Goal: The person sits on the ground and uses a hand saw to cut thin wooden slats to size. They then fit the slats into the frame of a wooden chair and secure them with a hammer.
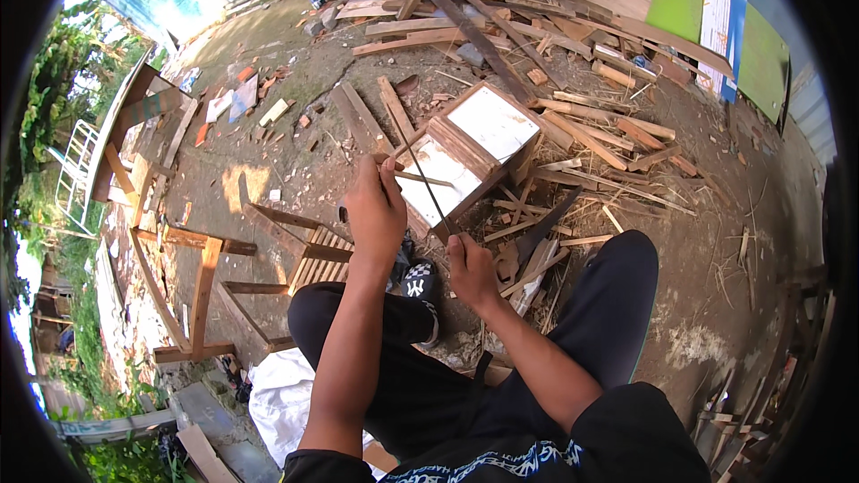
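My left hand [374, 206] is closed on a thin light-wood stick [427, 180], which points right from the fist. In my closed right hand [472, 270] is a long, thin dark rod or blade [428, 181]. It slants up and left, crossing the stick, with its upper end close to my left fist. Both hands are above the near edge of a wooden box-like frame with white panels [495, 120]. Just right of my right hand lies what looks like a hand saw [540, 234] with a dark blade, among wood scraps.
Wooden frames with slats [322, 255] stand left of my legs. Long planks [488, 45] are heaped against the far green wall, and split wood pieces [591, 134] lie to the right. A white sack [279, 398] is beside my left leg. Rubble and chips litter the ground.
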Tool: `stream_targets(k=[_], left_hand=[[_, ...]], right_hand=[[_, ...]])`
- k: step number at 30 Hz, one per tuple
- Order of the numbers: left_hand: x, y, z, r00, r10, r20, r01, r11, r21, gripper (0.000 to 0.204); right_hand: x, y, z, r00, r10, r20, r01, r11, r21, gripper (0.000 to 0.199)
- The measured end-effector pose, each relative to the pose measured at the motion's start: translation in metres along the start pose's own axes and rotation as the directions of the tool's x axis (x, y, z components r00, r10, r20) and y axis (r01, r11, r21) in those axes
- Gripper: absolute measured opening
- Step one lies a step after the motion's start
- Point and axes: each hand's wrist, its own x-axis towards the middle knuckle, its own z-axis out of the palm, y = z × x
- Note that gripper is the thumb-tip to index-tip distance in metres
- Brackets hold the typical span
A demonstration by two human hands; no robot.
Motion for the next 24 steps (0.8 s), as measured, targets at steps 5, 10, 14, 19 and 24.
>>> stream_targets(k=[5,10,14,19,24], left_hand=[[-0.002,0.005,0.007,0.996,-0.090,-0.018,0.086,0.980,-0.178,0.019],[-0.009,0.005,0.013,0.996,0.003,-0.087,-0.012,0.995,-0.101,0.026],[-0.010,0.006,0.017,0.997,-0.009,-0.083,0.002,0.997,-0.083,0.023],[-0.006,0.007,0.020,0.994,-0.031,-0.103,0.017,0.991,-0.131,0.022],[-0.004,0.006,0.015,0.989,-0.134,-0.069,0.119,0.975,-0.185,0.024]], right_hand=[[-0.003,0.004,0.005,0.999,-0.018,-0.029,0.016,0.999,-0.047,0.041],[-0.008,-0.003,0.004,1.000,0.012,-0.017,-0.013,0.998,-0.054,0.038],[-0.010,0.005,0.006,0.998,0.030,-0.048,-0.034,0.996,-0.078,0.035],[-0.012,0.002,0.006,0.998,0.000,-0.062,-0.005,0.997,-0.076,0.041],[-0.014,0.002,0.003,0.999,0.015,-0.040,-0.020,0.994,-0.106,0.041]])
